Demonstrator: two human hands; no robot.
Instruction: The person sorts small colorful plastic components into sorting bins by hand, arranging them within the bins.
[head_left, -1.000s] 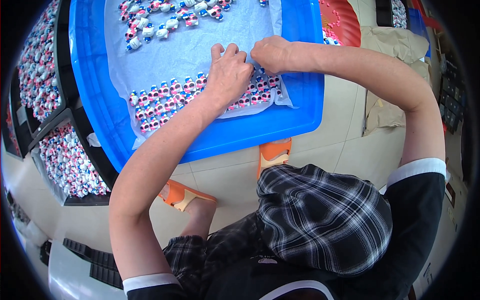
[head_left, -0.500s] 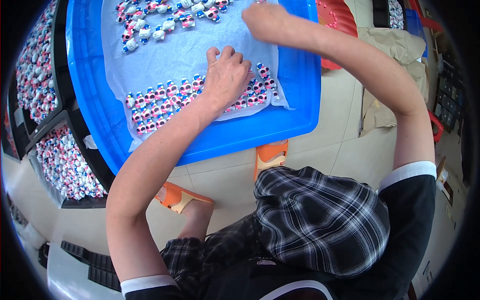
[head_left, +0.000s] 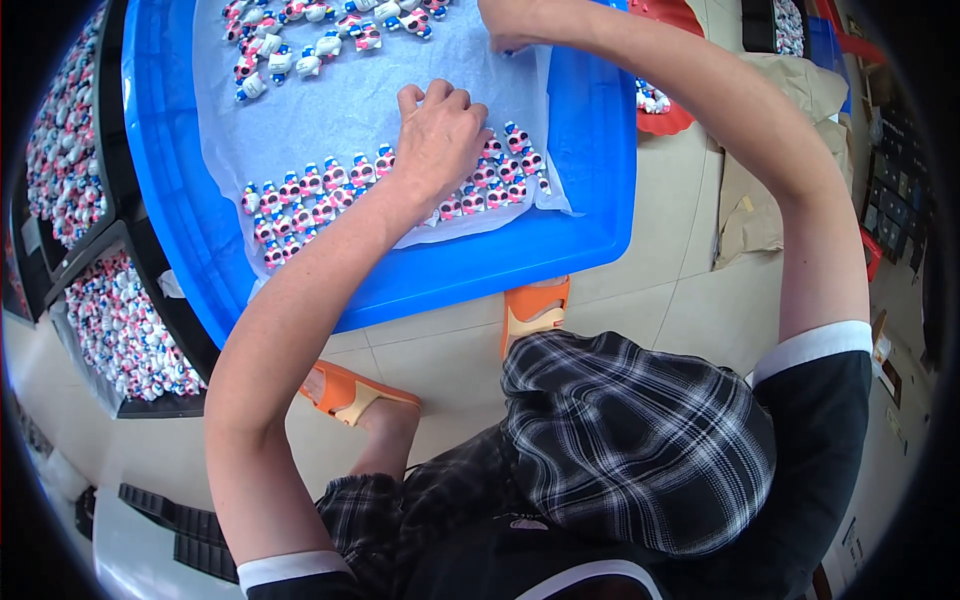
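A large blue tray [head_left: 480,275] is lined with a white paper sheet [head_left: 330,120]. Small pink, white and blue figurines [head_left: 310,195] lie in two neat rows along its near edge. More loose figurines [head_left: 300,40] are scattered at the far end. My left hand [head_left: 440,135] rests knuckles up on the right part of the rows, its fingers curled; what is under it is hidden. My right hand [head_left: 505,22] is stretched to the sheet's far right corner, partly cut off by the picture's edge, close to the loose figurines.
Black trays [head_left: 120,330] packed with the same figurines stand at the left. A red dish [head_left: 665,105] holding a few figurines and a brown paper sheet [head_left: 770,150] lie to the right. My feet in orange sandals [head_left: 535,305] are on the tiled floor below the tray.
My right hand has left the near rows and reached away to the far right corner of the sheet. My left hand has stayed on the rows.
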